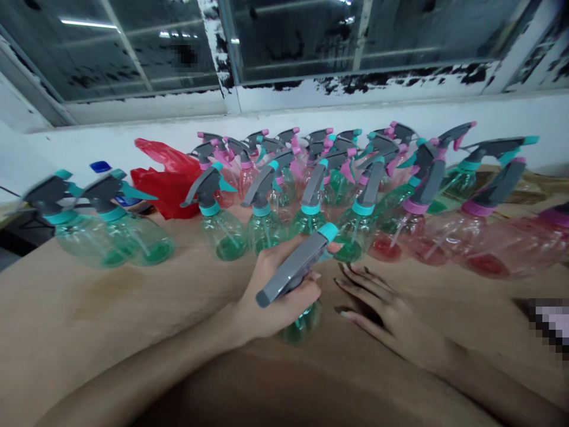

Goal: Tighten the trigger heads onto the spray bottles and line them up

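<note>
My left hand [278, 284] is closed around the neck of a green spray bottle [304, 323] at the table's near middle. Its grey trigger head [293, 267] with a turquoise nozzle sticks out above my fingers, pointing away and to the right. Part of the bottle's body is hidden behind the hand. To the right, my right hand [386, 308] lies over the table with fingers stretched and spread, holding nothing. Just beyond both hands stands a row of green spray bottles [262, 228] with turquoise collars. Pink spray bottles [429, 240] continue that row to the right.
More pink and green bottles crowd behind the front row, near the white wall [178, 127]. A red plastic bag [166, 181] sits at the back left beside two green bottles [146, 240]. The wooden table [146, 314] spans the foreground. Windows [355, 41] line the wall above.
</note>
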`<state>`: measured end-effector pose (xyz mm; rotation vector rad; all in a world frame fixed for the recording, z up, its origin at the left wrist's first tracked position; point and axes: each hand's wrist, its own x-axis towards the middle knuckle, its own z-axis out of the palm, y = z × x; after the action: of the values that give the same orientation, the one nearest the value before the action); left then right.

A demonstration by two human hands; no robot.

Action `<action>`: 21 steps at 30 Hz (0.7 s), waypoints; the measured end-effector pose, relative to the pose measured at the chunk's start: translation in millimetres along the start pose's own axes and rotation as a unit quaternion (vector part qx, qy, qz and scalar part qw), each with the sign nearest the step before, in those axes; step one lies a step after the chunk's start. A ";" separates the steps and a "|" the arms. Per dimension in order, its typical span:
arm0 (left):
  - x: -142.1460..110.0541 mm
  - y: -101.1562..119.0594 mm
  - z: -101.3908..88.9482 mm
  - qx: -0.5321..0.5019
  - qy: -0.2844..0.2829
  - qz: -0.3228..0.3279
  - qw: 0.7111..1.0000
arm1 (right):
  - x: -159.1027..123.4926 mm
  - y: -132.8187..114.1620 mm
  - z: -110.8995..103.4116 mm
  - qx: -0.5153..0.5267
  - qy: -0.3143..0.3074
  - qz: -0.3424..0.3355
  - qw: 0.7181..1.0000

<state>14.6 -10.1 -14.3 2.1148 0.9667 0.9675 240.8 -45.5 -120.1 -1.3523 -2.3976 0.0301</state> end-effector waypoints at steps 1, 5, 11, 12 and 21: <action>0.2 0.6 -0.3 -0.003 -0.003 0.000 1.000 | 0.0 0.0 -0.1 -0.002 -0.003 -0.001 1.000; 0.9 2.4 -1.6 -0.015 -0.004 0.004 1.000 | 0.3 0.4 0.1 -0.004 -0.006 -0.004 1.000; 1.1 1.9 -2.4 -0.013 -0.012 0.007 1.000 | 1.1 0.7 0.6 -0.003 -0.002 -0.007 1.000; 1.0 1.5 -2.2 -0.015 -0.012 0.007 1.000 | 1.0 0.8 0.7 -0.005 -0.002 -0.007 1.000; 1.9 1.9 -3.2 -0.029 -0.020 0.021 0.999 | 0.1 0.0 -2.1 -0.008 -0.009 -0.005 1.000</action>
<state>13.5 -8.9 -10.4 2.1069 0.8674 0.9591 241.5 -45.8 -118.1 -1.3532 -2.4233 0.0200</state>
